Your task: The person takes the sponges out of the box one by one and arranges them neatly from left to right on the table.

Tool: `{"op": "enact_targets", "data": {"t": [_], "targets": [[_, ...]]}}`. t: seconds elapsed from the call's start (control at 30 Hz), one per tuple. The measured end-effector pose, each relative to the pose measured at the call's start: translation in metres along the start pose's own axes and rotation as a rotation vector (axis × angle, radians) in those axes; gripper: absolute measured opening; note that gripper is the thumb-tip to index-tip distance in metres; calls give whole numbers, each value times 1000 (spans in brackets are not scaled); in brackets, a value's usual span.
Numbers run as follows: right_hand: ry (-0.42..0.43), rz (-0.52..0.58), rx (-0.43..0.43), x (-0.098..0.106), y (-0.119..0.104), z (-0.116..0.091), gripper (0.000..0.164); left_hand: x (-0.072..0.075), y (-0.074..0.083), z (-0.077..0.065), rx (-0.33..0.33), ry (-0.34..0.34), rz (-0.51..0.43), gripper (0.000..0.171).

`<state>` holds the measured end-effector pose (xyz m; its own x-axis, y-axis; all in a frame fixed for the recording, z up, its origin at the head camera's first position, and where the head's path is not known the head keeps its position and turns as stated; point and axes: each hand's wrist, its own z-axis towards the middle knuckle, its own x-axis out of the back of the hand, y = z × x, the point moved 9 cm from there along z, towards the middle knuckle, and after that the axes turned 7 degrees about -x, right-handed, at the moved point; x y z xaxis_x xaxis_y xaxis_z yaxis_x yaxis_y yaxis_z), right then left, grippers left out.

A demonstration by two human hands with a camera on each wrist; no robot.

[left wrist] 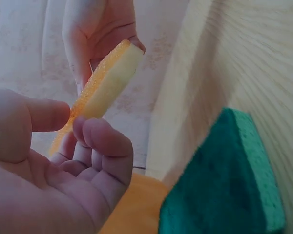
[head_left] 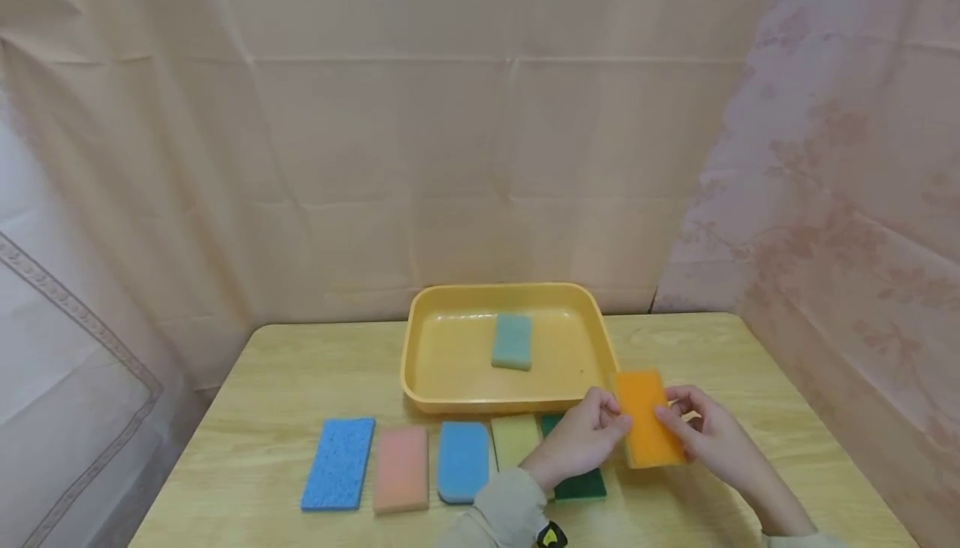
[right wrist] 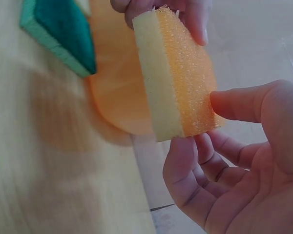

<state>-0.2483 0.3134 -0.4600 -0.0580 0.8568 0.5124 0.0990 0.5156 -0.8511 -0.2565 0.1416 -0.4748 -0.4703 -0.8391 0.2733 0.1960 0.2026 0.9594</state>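
An orange sponge (head_left: 643, 419) with a pale yellow layer on one side is held up over the right part of the table. On its left edge, my left hand (head_left: 581, 440) pinches it between thumb and fingers. The right hand (head_left: 716, 440) grips the opposite edge, thumb on the orange face. Seen from the right wrist, the rough orange face of the sponge (right wrist: 195, 73) and its pale layer show side by side. Below my left wrist lies a dark green sponge (head_left: 580, 485), partly hidden by that arm; its lighter green side shows in the left wrist view.
A yellow tray (head_left: 502, 406) stands at the back, with a pale green sponge (head_left: 512, 340) inside. In front lie a blue sponge (head_left: 339, 465), a pink sponge (head_left: 401, 469), a rounded blue sponge (head_left: 462, 460) and a yellow sponge (head_left: 515, 440). Curtains hang behind the table.
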Motion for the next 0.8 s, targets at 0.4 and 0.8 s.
{"op": "enact_targets", "data": {"t": [0.4,0.8], "targets": [[-47,-95,-26,-14,24,3,37,-14,-22,-6,65,-71,271,21],[-107,-93,-24,-25,38,4,38,-18,-33,-5,102,-135,323,20]]}}
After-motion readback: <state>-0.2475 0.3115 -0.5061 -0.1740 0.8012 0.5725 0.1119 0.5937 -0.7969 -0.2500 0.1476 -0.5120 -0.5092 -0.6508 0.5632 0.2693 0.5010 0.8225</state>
